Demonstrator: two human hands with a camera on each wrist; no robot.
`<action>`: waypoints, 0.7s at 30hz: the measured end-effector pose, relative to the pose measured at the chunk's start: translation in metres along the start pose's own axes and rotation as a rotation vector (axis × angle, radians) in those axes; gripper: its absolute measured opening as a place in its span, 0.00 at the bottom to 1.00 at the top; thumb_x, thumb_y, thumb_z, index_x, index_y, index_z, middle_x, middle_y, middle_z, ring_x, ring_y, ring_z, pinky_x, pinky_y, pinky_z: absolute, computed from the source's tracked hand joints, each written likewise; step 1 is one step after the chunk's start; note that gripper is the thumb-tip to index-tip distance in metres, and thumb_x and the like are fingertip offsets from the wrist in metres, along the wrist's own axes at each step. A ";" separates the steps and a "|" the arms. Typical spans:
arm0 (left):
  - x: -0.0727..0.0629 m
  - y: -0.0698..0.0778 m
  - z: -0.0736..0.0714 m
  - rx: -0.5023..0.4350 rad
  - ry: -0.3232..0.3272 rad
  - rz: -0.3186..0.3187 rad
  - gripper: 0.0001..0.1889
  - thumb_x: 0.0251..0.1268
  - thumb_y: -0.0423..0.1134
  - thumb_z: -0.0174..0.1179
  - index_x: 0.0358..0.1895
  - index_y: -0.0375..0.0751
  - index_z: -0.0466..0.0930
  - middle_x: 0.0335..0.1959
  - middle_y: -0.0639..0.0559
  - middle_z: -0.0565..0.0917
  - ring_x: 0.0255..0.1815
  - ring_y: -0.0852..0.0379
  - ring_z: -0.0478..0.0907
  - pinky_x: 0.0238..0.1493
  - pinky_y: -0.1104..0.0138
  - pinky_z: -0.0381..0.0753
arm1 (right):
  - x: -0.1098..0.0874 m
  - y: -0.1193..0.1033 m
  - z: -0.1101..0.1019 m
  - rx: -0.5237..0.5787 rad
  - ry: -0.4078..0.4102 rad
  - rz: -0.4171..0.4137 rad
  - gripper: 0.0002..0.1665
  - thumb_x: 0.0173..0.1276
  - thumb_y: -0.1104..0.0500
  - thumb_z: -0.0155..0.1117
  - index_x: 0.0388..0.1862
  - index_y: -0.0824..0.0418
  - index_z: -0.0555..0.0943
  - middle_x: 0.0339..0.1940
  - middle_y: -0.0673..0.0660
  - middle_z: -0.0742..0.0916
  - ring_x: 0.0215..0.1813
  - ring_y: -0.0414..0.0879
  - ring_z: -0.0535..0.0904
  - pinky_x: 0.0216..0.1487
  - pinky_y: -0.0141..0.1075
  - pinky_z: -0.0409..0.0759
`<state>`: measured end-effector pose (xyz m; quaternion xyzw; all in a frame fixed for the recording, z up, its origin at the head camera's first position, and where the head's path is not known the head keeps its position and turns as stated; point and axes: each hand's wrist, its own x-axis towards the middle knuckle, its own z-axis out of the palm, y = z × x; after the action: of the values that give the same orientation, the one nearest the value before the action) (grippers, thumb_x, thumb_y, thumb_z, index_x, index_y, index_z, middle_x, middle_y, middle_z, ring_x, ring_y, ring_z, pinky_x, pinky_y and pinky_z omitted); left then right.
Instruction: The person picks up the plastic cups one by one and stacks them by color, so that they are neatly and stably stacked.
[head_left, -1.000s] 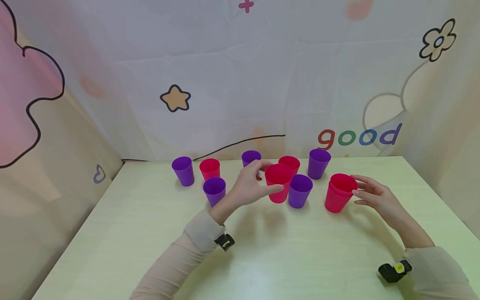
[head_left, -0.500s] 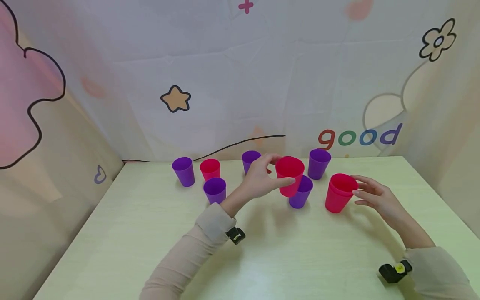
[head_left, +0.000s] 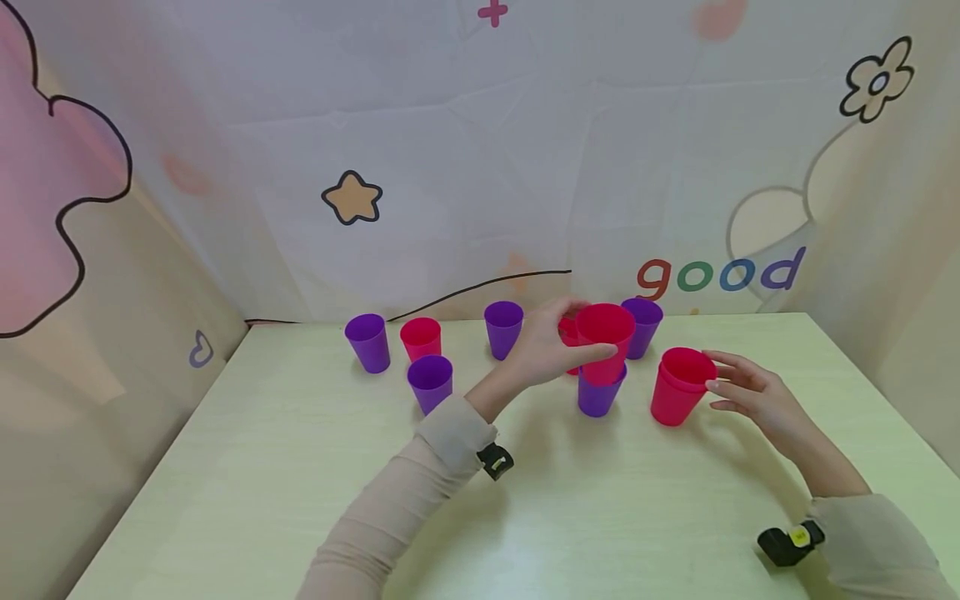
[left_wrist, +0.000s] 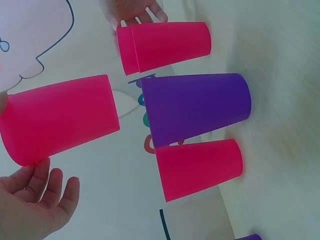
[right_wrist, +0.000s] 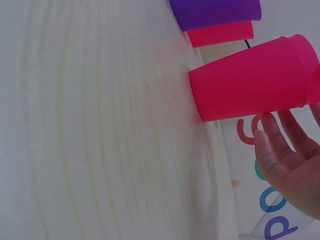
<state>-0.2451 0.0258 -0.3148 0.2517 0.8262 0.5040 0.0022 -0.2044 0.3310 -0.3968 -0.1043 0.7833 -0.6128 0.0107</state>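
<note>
I watch from afar: the left hand (head_left: 542,346) pinches a red cup (head_left: 604,340), carried nearer than before to the right hand (head_left: 759,402), whose relaxed fingers touch nested red cups (head_left: 679,393).

Looks softly, evenly lit in the head view; casts faint, blurry-edged shadows on the table (head_left: 247,467), with a pale sheen low down; looks greyer, hazier in both wrist views.

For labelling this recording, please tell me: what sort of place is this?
Probably a small tabletop recording booth: a pale wood-grain table, a wrinkled, cartoon-printed grey backdrop behind it, and black wrist-worn cameras.
</note>
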 end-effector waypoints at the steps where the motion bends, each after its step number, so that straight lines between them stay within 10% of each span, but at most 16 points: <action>1: 0.001 0.001 0.001 0.004 -0.002 -0.008 0.33 0.49 0.48 0.68 0.59 0.43 0.69 0.50 0.54 0.75 0.49 0.59 0.70 0.39 0.70 0.75 | 0.000 0.000 0.000 -0.001 -0.001 -0.001 0.25 0.68 0.61 0.53 0.63 0.46 0.67 0.47 0.38 0.76 0.45 0.31 0.76 0.41 0.30 0.78; 21: 0.026 0.009 0.026 -0.076 -0.056 0.056 0.30 0.48 0.48 0.68 0.56 0.45 0.71 0.43 0.61 0.75 0.47 0.63 0.69 0.38 0.72 0.73 | 0.001 0.000 0.002 0.022 -0.002 -0.004 0.24 0.68 0.61 0.53 0.61 0.46 0.68 0.47 0.38 0.76 0.44 0.32 0.77 0.40 0.30 0.78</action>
<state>-0.2571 0.0615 -0.3138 0.2885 0.7987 0.5277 0.0207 -0.2049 0.3291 -0.3972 -0.1061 0.7762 -0.6214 0.0113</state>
